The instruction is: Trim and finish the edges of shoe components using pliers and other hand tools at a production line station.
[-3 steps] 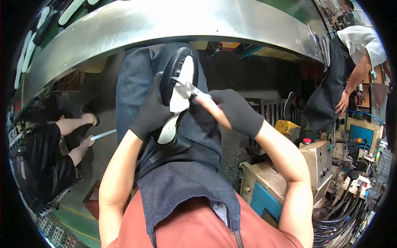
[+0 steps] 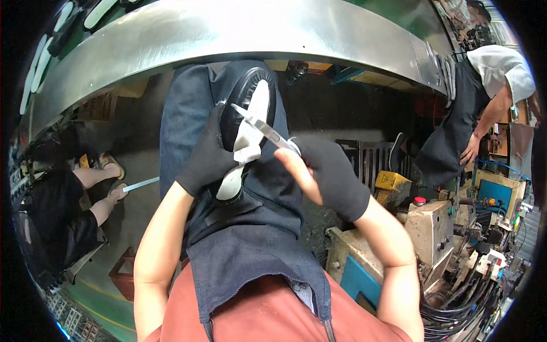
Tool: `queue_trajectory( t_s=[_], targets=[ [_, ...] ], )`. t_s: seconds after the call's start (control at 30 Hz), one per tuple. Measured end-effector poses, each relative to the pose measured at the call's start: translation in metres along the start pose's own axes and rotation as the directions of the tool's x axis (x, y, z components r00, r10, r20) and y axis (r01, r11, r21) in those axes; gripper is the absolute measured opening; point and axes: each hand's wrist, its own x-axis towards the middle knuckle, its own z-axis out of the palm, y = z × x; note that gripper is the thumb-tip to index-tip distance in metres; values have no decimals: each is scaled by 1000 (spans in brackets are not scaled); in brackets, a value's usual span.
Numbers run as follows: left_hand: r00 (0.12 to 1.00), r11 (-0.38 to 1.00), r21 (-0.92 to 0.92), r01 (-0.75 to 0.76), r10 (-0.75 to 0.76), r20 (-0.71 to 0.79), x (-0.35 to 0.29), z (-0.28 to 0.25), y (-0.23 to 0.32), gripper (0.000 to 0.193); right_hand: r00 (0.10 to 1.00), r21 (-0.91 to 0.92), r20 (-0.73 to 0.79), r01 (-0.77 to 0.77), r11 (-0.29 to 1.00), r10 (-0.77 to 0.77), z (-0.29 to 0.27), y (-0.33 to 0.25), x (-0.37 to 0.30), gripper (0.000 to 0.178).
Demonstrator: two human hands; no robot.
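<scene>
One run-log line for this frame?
left hand: grips shoe | right hand: holds scissors at sole | over lap

Hands work over the lap. 12 o'clock: steel conveyor edge (image 2: 239, 34) blocks close above the shoe (image 2: 248, 131). 3–4 o'clock: machine (image 2: 433, 228) and cables (image 2: 484, 285) crowd the right elbow. 9 o'clock: open floor (image 2: 137, 159) before a seated person (image 2: 57, 211).

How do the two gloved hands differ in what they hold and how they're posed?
The left hand wraps around the side of the black-and-white shoe sole, gripping it; the right hand pinches slim metal scissors whose tips reach the sole. The left hand's fingers are fully covered; the right hand shows bare fingers past the glove. The left sits higher and nearer the sole than the right. Both wear black gloves.
</scene>
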Motion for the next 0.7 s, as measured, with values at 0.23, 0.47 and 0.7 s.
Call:
queue_trajectory(
  t_s=[0.23,0.47,0.7],
  targets=[
    [993,986,-130,-109,102,-59,-2,-5,7,115,879,167,171,-472,866,446,37,39,-8,47],
    [975,890,-449,-72,-33,-222,12,-15,40,88,609,655,158,-654,379,778,119,59,-80,48],
    [998,688,-725,-16,57,32,240,-93,159,37,591,680,127,-636,364,797,127,98,-28,51]
  ],
)
